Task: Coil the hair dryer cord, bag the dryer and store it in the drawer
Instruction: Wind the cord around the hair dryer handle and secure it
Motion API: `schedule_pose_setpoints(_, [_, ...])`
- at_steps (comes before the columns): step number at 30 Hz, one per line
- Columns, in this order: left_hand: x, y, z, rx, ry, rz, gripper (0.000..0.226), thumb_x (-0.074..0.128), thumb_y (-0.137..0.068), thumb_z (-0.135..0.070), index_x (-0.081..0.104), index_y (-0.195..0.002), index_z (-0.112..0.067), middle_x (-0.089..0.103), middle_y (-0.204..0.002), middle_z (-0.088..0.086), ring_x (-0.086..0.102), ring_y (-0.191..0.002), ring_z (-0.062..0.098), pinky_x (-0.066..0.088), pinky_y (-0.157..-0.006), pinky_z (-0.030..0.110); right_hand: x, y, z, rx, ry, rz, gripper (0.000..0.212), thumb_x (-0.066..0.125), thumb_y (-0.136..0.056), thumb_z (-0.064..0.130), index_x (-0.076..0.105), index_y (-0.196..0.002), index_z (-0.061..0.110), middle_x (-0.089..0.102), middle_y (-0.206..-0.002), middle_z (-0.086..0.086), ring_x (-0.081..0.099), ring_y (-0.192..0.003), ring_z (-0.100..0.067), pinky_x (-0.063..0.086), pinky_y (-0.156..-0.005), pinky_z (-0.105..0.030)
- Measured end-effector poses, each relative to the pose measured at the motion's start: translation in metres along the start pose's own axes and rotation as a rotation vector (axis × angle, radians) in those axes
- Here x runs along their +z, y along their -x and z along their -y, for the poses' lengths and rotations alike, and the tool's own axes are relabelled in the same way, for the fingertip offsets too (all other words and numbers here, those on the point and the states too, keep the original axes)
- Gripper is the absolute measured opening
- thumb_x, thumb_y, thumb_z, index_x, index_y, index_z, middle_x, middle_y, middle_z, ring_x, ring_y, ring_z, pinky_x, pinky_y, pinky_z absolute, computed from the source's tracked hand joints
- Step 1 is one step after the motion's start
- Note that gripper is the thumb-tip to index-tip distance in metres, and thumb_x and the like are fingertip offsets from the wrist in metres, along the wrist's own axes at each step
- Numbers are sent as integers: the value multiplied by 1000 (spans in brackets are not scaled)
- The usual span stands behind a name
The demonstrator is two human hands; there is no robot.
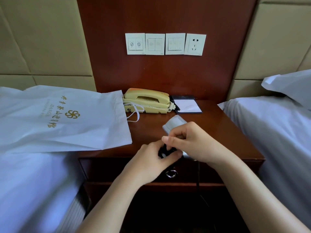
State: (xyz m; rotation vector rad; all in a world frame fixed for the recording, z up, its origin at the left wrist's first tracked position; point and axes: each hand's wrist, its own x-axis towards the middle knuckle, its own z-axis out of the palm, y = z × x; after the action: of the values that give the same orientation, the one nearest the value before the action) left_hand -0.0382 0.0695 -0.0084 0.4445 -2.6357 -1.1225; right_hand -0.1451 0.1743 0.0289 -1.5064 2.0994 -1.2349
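A grey hair dryer [173, 124] lies on the wooden nightstand [218, 132], its nozzle pointing away from me. My right hand [195, 142] grips its body from above. My left hand [149, 162] pinches the black cord [165, 151] bunched near the dryer's handle at the nightstand's front edge. A strand of black cord hangs down in front of the drawer at the right. A white bag [58, 118] with gold lettering lies flat on the left bed, its mouth and handles over the nightstand. The drawer [117, 167] under the top is closed, with a ring pull [171, 174].
A beige telephone [148, 100] and a notepad [187, 105] stand at the back of the nightstand. Switch plates and a wall socket [195, 44] sit on the wooden panel above. White beds flank both sides, with a pillow [289, 86] on the right one.
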Motion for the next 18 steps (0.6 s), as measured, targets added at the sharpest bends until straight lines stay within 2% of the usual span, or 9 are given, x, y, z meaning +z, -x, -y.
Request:
schedule_pose_setpoints(2, [-2,-1,0,-12,-28,-18,38,36,-82,-64,58,-88,-34,58,-58,-1,58,-52,16,53,-60,39,-2,0,-2,18,17,-53,36,60,-88,26,66,-53,22,53,-45,7,43,-45,-6,34,-50,-21])
schedule_pose_setpoints(4, [-4,-1,2,-24,-69,-37,40,31,-87,-59,59,-92,-31,57,-56,5,61,-53,22,55,-64,46,-7,-1,-2,37,86,-104,35,60,-88,27,63,-54,20,41,-38,9,31,-39,-5,25,-45,-17])
schedule_pose_setpoints(7, [-5,-3,3,-27,-100,-57,32,33,-94,-46,60,-89,-30,54,-51,-1,60,-50,23,54,-63,49,-16,-2,-4,58,130,-140,35,60,-88,28,57,-53,21,35,-38,9,28,-39,-6,21,-42,-14])
schedule_pose_setpoints(11, [-7,-1,6,-26,-97,-47,31,33,-92,-44,61,-89,-31,51,-47,-2,60,-51,28,55,-59,49,-29,-1,-9,92,161,-159,33,58,-89,29,59,-58,19,37,-34,9,29,-35,-7,22,-38,-12])
schedule_pose_setpoints(13, [-11,0,9,-48,-66,-43,32,33,-92,-42,61,-90,-25,46,-43,-3,57,-48,25,56,-55,44,-36,0,-14,101,193,-187,35,58,-89,31,61,-59,13,37,-33,9,32,-33,-7,22,-37,-12])
schedule_pose_setpoints(14, [-12,0,11,-61,-54,-52,33,33,-94,-40,60,-91,-21,44,-40,-4,57,-45,21,53,-48,36,-39,0,-17,94,220,-214,37,58,-88,33,61,-58,12,36,-33,9,32,-34,-7,23,-39,-13])
schedule_pose_setpoints(16, [-16,-1,12,-98,10,-50,31,33,-97,-34,58,-94,-15,43,-40,-3,55,-37,13,41,-37,23,-44,0,-26,71,249,-278,40,60,-86,38,58,-54,13,37,-35,9,32,-37,-6,25,-44,-17])
schedule_pose_setpoints(18, [-20,0,12,-132,122,-18,29,34,-98,-30,56,-97,-12,45,-43,4,49,-33,12,36,-36,22,-47,-1,-35,58,232,-331,42,62,-83,43,53,-51,17,38,-37,10,32,-40,-5,27,-49,-24])
